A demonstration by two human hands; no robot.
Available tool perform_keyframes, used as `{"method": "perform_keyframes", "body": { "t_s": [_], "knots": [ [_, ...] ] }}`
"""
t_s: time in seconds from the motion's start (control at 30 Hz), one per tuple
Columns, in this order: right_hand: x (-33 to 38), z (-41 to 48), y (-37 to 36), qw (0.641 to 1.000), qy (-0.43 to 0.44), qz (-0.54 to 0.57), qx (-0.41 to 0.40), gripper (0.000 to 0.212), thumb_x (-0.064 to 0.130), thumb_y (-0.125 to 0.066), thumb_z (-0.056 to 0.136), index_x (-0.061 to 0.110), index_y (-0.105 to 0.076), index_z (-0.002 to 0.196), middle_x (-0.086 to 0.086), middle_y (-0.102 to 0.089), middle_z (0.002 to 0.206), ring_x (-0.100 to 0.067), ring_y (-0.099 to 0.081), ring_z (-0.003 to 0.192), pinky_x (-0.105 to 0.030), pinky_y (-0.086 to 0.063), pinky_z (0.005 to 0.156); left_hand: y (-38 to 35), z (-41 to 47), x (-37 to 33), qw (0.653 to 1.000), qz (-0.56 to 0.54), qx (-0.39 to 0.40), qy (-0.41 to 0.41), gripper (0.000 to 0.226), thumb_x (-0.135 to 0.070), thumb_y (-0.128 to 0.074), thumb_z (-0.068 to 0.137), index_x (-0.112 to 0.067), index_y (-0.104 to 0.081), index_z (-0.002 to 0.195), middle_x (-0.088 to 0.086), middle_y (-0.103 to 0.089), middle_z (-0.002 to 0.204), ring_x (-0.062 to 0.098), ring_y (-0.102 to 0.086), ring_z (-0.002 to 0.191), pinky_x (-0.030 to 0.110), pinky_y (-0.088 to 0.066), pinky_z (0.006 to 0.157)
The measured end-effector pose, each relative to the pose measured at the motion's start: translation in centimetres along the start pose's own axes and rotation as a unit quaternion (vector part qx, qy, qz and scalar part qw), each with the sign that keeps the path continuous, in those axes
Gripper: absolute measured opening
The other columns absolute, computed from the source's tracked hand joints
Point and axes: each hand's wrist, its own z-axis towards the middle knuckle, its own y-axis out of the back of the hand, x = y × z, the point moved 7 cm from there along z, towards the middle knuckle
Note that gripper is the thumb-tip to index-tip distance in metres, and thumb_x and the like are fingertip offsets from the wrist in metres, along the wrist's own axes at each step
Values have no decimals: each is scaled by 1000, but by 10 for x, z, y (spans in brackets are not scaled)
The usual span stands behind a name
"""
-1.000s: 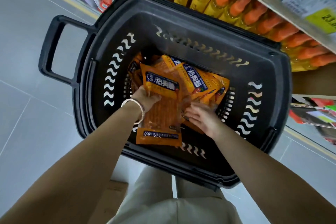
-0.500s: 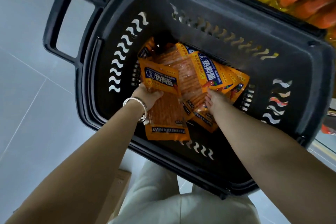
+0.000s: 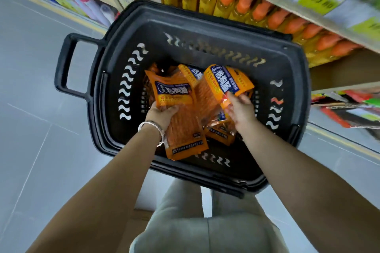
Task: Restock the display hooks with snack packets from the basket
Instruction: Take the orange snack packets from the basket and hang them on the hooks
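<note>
Inside the black plastic shopping basket (image 3: 205, 33): both hands reach down among orange snack packets.
Basket handle: a black loop (image 3: 65, 63) sticks out from the basket's left side, over grey floor tiles (image 3: 30, 119).
Left hand (image 3: 162, 114): clamped on the lower edge of an orange foil snack packet with a blue label (image 3: 172, 90), left of the basket's centre; a silver bangle (image 3: 152, 129) circles the wrist.
Loose packets (image 3: 185, 135): heaped on the basket floor between the hands.
Right hand (image 3: 240, 111): fingers closed on a second orange blue-labelled packet (image 3: 226, 80), raised right of centre.
Behind the basket: yellow bottles with orange caps (image 3: 242, 6) on a shelf.
</note>
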Motion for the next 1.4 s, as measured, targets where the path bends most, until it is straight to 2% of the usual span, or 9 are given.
{"method": "perform_keyframes", "body": {
  "t_s": [0.23,0.43,0.57,0.7,0.9,1.03,1.17,1.27,1.4],
  "knots": [
    [64,-104,71,933,247,-262,-15,20,25,-51,97,11,-65,102,1,-64,90,-8,-58,84,-26,-39,76,-29,-80,-66,995,33,29,-86,23,-50,-58,86,-27,-56,86,-3,-65,92,22,-63,94,41,-50,91],
    [116,-190,174,905,385,-117,-137,48,2,-52,95,31,-31,63,12,-36,46,14,-41,48,-3,-31,51,-78,-178,-97,979,65,29,-190,61,-51,-51,89,-14,-42,137,-6,-52,123,24,-50,121,21,-33,93],
    [129,-221,260,894,420,-71,-138,40,8,-50,97,20,-34,62,6,-31,60,2,-33,52,-16,-28,53,-134,-262,-118,940,104,64,-318,32,-29,-51,96,-15,-55,124,-3,-57,107,11,-50,96,13,-32,72],
    [142,-259,363,866,464,-67,-176,34,12,-49,98,29,-48,68,14,-46,62,8,-45,60,-8,-35,59,-202,-346,-126,914,66,114,-385,13,-4,-49,94,-14,-59,97,-7,-63,82,0,-62,75,10,-44,60],
    [197,-319,477,797,545,-142,-217,39,10,-50,97,38,-45,70,15,-48,59,19,-47,67,-1,-32,63,-278,-423,-161,878,77,92,-463,16,-31,-53,94,-25,-57,109,-2,-60,107,18,-55,106,20,-34,75],
    [239,-339,541,776,562,-143,-250,20,19,-49,98,23,-55,80,2,-53,73,-1,-44,67,-24,-31,62,-312,-471,-197,857,87,50,-506,48,-48,-40,95,-7,-64,106,16,-64,105,31,-57,101,26,-35,75],
    [296,-365,578,735,608,-100,-283,18,22,-48,99,15,-61,88,7,-59,78,-3,-49,71,-25,-34,62,-325,-523,-241,797,13,34,-603,40,-37,-45,96,-22,-49,60,-7,-47,56,3,-49,51,6,-33,46],
    [343,-384,593,704,645,-57,-292,15,25,-49,98,22,-63,97,9,-63,88,2,-53,80,-10,-38,65,-332,-557,-275,758,-57,68,-647,23,-31,-51,95,-33,-58,73,-19,-60,73,-16,-56,62,3,-42,62],
    [408,-399,604,687,664,-20,-295,19,25,-50,95,26,-55,77,12,-60,79,-7,-55,74,-28,-42,68,-341,-591,-321,719,-120,84,-680,13,-30,-56,93,-32,-60,81,-15,-64,81,-4,-62,75,12,-48,68]
  ]
}}
